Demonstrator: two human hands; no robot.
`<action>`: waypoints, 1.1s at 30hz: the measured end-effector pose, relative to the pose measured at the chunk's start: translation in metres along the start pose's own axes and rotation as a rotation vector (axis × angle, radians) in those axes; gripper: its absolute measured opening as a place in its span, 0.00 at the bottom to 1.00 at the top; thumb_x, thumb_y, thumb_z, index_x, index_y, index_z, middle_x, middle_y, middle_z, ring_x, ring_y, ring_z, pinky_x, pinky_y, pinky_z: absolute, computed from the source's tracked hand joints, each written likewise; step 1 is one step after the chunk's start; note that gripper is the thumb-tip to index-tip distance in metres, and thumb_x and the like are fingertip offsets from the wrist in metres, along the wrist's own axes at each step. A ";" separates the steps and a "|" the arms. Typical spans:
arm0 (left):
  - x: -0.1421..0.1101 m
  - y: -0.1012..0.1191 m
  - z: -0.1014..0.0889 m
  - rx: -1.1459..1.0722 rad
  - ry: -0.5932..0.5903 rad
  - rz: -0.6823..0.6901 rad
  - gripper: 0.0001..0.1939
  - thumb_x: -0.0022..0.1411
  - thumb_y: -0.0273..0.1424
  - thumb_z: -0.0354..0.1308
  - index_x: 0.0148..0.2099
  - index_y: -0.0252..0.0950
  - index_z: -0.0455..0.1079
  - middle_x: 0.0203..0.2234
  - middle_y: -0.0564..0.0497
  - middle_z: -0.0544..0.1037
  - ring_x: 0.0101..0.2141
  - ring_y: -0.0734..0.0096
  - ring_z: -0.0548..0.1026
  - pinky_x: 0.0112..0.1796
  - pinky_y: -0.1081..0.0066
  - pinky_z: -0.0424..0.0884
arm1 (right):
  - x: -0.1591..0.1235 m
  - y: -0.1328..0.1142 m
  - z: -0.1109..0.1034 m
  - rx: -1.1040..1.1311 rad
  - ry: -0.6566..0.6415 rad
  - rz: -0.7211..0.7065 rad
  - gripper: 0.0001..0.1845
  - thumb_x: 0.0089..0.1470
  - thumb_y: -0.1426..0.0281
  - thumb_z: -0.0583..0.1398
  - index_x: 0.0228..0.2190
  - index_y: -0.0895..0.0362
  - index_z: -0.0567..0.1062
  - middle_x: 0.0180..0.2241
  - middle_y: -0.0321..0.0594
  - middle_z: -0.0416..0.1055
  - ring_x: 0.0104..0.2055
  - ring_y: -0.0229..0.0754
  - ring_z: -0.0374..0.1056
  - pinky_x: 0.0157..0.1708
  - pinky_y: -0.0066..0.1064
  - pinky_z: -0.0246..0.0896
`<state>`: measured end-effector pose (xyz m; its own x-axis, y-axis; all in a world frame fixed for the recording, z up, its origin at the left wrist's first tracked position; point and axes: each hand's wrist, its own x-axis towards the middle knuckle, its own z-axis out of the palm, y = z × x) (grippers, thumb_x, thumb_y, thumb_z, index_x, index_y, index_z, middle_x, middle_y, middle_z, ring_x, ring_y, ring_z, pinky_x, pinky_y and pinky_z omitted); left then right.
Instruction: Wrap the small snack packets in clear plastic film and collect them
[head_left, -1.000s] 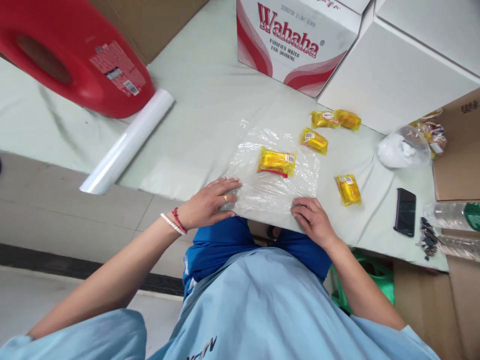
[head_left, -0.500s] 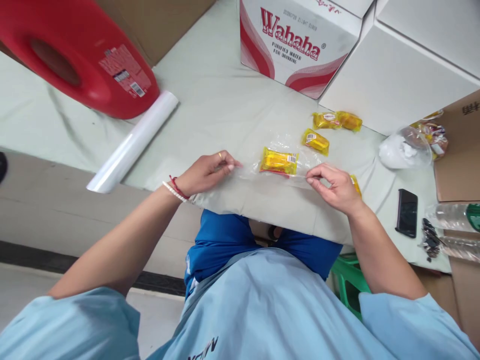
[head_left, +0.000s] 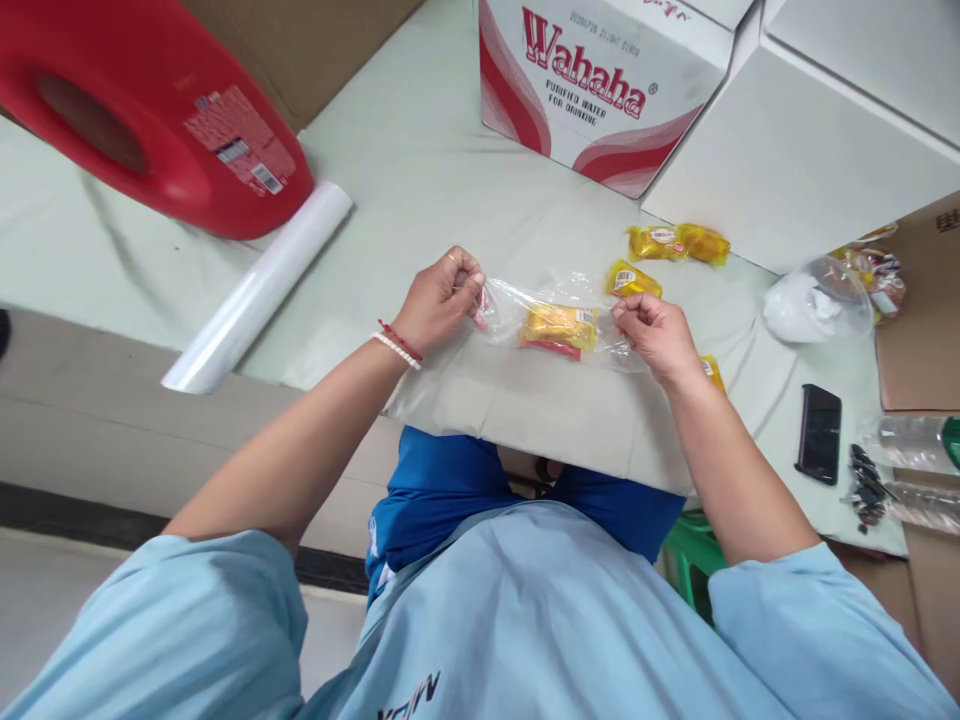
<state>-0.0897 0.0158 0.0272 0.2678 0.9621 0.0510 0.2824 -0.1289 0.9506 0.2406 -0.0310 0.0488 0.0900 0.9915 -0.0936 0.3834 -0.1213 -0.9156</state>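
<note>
A sheet of clear plastic film (head_left: pixel 504 300) is stretched between my two hands over a yellow-wrapped snack (head_left: pixel 556 324). Something red shows under the snack's lower edge. My left hand (head_left: pixel 444 298) pinches the film at its left end, fingers closed. At the right end, my right hand (head_left: pixel 654 328) grips the film between thumb and fingers. Just beyond my right hand lies another yellow snack packet (head_left: pixel 634 278), partly behind the fingers. Two more yellow packets (head_left: pixel 678 243) lie farther back, and one peeks out beside my right wrist (head_left: pixel 712 373).
A white film roll (head_left: pixel 259 290) lies at the left beside a large red jug (head_left: pixel 187 130). The Wahaha carton (head_left: pixel 600 95) and white boxes stand at the back. To the right are a clear plastic tub (head_left: pixel 817 300), a phone (head_left: pixel 820 433) and plastic-wrapped items (head_left: pixel 911 445).
Both hands have moved away from me, lifting the film's near edge up and over the yellow snack. The film now covers the snack, which stays in about the same place.
</note>
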 end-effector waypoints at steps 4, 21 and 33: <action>0.001 -0.008 0.011 0.044 0.048 -0.070 0.07 0.68 0.37 0.56 0.39 0.42 0.64 0.20 0.57 0.73 0.18 0.71 0.71 0.23 0.70 0.66 | 0.002 0.018 0.008 -0.113 0.021 0.060 0.13 0.50 0.60 0.66 0.30 0.57 0.76 0.22 0.32 0.69 0.23 0.34 0.58 0.24 0.26 0.51; -0.003 -0.008 0.023 0.075 0.101 -0.085 0.06 0.65 0.36 0.58 0.38 0.40 0.67 0.22 0.56 0.73 0.19 0.73 0.68 0.22 0.72 0.62 | -0.049 -0.043 0.037 -0.686 -0.032 -0.682 0.18 0.71 0.69 0.53 0.51 0.48 0.82 0.52 0.45 0.79 0.49 0.53 0.71 0.52 0.48 0.70; 0.031 -0.005 -0.009 0.157 0.290 -0.026 0.08 0.68 0.37 0.57 0.36 0.40 0.68 0.29 0.53 0.76 0.32 0.68 0.76 0.39 0.66 0.73 | -0.034 -0.015 0.055 -0.683 -0.120 -0.610 0.19 0.73 0.65 0.55 0.55 0.50 0.82 0.59 0.46 0.76 0.48 0.51 0.69 0.52 0.49 0.68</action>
<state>-0.0908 0.0481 0.0272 -0.0082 0.9911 0.1331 0.4300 -0.1167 0.8952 0.1811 -0.0599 0.0446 -0.3873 0.8862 0.2543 0.7956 0.4607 -0.3935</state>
